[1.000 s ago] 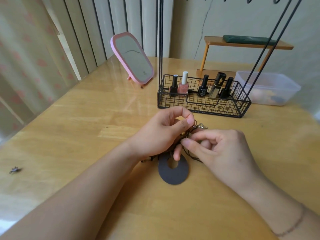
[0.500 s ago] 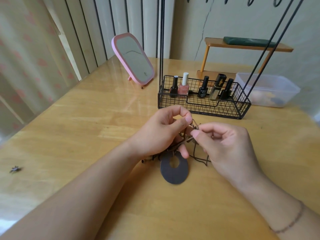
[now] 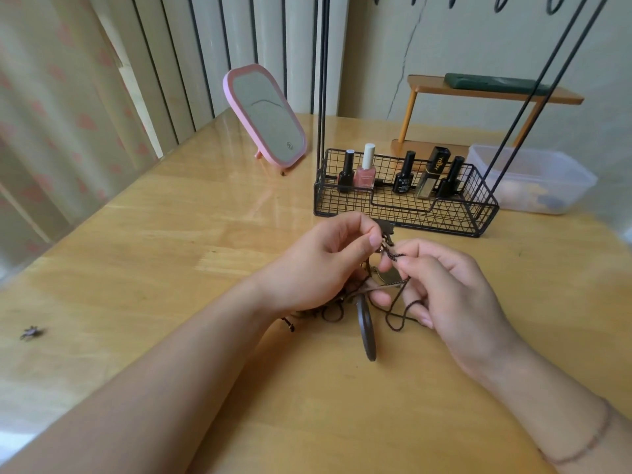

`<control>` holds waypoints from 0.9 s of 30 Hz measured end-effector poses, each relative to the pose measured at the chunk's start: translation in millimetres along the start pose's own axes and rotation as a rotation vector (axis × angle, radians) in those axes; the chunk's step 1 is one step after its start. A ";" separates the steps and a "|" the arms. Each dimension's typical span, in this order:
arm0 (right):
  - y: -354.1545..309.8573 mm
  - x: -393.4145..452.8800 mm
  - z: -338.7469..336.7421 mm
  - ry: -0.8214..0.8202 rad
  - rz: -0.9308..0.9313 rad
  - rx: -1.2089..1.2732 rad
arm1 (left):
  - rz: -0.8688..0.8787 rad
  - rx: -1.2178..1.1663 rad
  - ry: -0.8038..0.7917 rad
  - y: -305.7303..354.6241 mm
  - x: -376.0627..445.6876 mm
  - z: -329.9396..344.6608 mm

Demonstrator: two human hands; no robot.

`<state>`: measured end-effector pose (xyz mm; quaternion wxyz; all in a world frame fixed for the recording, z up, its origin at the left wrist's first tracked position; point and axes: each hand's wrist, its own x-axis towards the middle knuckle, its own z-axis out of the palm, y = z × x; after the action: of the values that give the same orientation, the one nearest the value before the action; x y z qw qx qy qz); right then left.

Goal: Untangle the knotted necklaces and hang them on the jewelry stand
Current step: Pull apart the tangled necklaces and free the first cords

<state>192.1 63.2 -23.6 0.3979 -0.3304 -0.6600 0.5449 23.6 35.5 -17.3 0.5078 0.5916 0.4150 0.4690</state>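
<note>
hands: two – left hand point(image 3: 318, 265) and right hand point(image 3: 448, 295), close together over mid-table
left hand: thumb and forefinger pinched on the top of the tangle, by a small dark clasp
right hand: fingers curled, pinching a thin dark chain that loops round them
necklaces: one knotted bundle point(image 3: 372, 285) between the two hands, count of strands can't be told
pendant: one dark disc pendant point(image 3: 366, 328), seen edge-on, long axis running toward/away from the camera, lower end touching the table point(image 3: 136, 268)
stand: one jewelry stand point(image 3: 403, 203), wire basket base just beyond the hands, black rods rising out of frame
bottles: five in the basket
others: one pink mirror point(image 3: 265, 116), one clear tub point(image 3: 533, 179), one small charm point(image 3: 31, 332) far left
room: left table edge well apart – bare wood on both sides of the hands
</note>
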 end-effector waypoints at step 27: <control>-3.7 -1.2 -23.3 0.282 -0.363 -0.727 | 0.036 0.231 0.089 -3.3 2.1 -0.9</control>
<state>213.2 72.1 -18.2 0.4315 -0.3989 -0.7956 0.1476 23.2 38.2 -20.3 0.4088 0.6321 0.4775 0.4531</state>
